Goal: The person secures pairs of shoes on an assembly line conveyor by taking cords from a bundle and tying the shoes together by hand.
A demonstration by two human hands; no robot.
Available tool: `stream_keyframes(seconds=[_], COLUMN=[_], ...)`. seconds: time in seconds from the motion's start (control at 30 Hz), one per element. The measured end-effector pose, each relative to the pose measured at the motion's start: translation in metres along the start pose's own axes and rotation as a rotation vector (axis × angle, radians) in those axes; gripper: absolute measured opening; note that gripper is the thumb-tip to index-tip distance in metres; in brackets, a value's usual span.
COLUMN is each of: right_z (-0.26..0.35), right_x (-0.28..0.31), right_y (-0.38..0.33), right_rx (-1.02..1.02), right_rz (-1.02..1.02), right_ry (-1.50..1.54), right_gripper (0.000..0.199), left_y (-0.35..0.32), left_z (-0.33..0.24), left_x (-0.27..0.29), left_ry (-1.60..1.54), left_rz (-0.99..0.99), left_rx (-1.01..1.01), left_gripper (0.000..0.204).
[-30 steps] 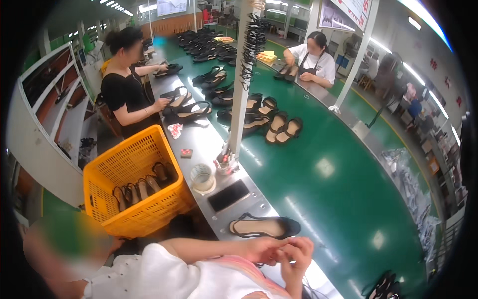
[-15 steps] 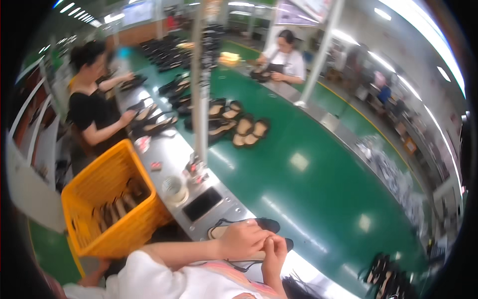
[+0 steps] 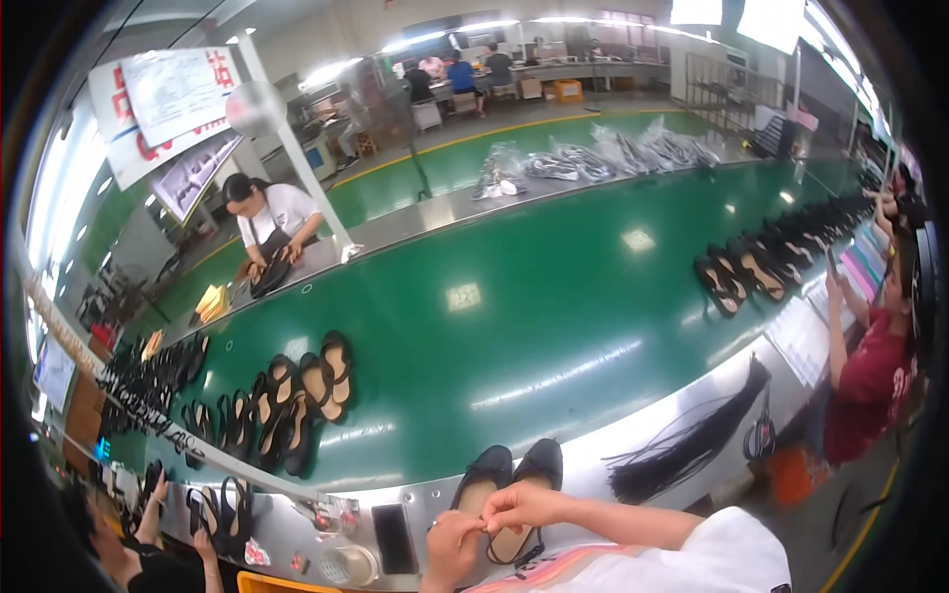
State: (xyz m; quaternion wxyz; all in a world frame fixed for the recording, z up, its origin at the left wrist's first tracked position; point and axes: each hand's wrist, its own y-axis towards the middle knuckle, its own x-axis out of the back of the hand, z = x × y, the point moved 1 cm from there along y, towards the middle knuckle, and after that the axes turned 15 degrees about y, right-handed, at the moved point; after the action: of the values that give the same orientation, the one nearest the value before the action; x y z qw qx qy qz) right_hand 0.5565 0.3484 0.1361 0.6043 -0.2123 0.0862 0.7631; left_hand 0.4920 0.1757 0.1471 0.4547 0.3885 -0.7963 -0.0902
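Seeing both hands meet over the black flat shoes (image 3: 514, 474) at the near edge of the metal surface (image 3: 633, 445). Right hand (image 3: 529, 506) and left hand (image 3: 453, 544) each pinch a thin black strap (image 3: 514, 553) with a closed grip, forearms angled inward. Green conveyor belt (image 3: 514, 296) beyond.

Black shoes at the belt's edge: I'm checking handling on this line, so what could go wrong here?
The pair of black shoes sits partly on the green belt, so it might slide off sideways. Both hands, left hand and right hand, pinch a thin strap that could snag or pull loose.
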Motion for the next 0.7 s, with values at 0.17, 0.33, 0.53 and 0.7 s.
stream_keyframes(seconds=[0.17, 0.33, 0.53, 0.7], right_z=[-0.023, -0.018, 0.007, -0.014], right_x=[-0.007, -0.019, -0.038, -0.033], right_y=[-0.005, -0.006, -0.019, -0.018], right_rx=[0.059, 0.249, 0.458, 0.297], right_rz=[-0.12, -0.221, -0.466, -0.636], right_ry=[0.0, -0.097, -0.418, -0.285], right_gripper=[0.016, 0.018, 0.019, 0.009], left_y=[-0.003, -0.024, -0.026, -0.029], left_z=[-0.003, 0.025, 0.005, 0.002], left_x=[0.001, -0.005, -0.027, -0.03], left_ry=[0.142, -0.767, -1.429, -1.062], left_rz=[0.052, 0.393, 0.26, 0.206], left_rx=[0.087, 0.668, 0.905, 0.929], left_gripper=[0.012, 0.011, 0.03, 0.027])
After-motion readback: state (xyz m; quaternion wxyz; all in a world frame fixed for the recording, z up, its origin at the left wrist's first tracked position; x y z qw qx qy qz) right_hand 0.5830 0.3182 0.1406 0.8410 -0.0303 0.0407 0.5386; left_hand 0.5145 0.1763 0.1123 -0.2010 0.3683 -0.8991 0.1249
